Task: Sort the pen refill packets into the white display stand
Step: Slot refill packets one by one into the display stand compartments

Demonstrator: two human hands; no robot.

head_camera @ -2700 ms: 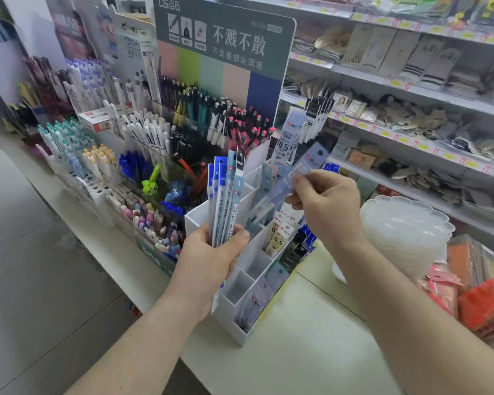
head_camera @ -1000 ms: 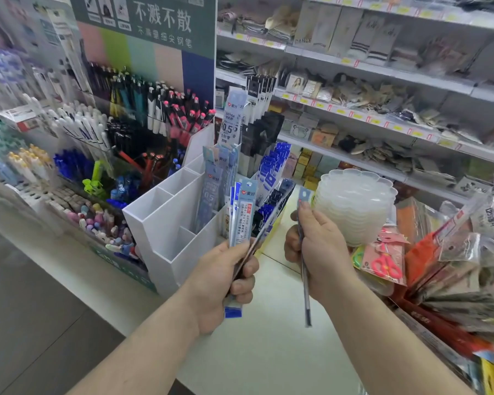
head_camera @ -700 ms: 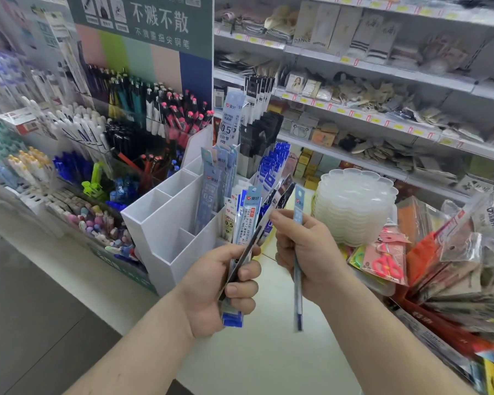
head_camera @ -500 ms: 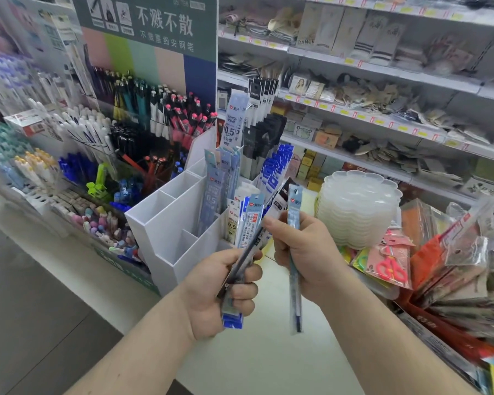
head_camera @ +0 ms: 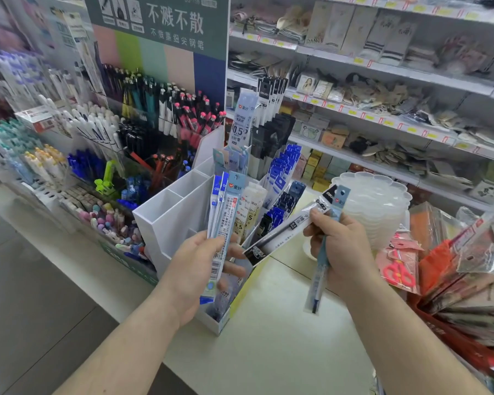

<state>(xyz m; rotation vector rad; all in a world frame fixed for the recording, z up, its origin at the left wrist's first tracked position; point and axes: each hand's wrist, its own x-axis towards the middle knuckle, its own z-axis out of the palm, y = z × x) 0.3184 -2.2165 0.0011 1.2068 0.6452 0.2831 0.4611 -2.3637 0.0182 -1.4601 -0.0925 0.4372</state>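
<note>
The white display stand (head_camera: 171, 215) sits on the counter, its stepped compartments partly filled with refill packets (head_camera: 280, 178). My left hand (head_camera: 194, 269) grips a fanned bundle of blue-and-white refill packets (head_camera: 223, 212) in front of the stand. My right hand (head_camera: 340, 246) holds two packets: a black refill packet (head_camera: 285, 232) slanting out to the left, and a light blue refill packet (head_camera: 317, 277) hanging down through the fist.
Racks of pens (head_camera: 143, 115) fill the space left of and behind the stand. A stack of clear plastic trays (head_camera: 377, 206) stands right of my right hand, with packaged goods (head_camera: 462, 269) piled at the right edge. Shelves (head_camera: 382, 75) run along the back. Bare counter (head_camera: 268, 352) lies in front.
The black packet has passed from my left hand's bundle into my right hand, which drew it out to the right. My left hand has tilted its remaining bundle upright.
</note>
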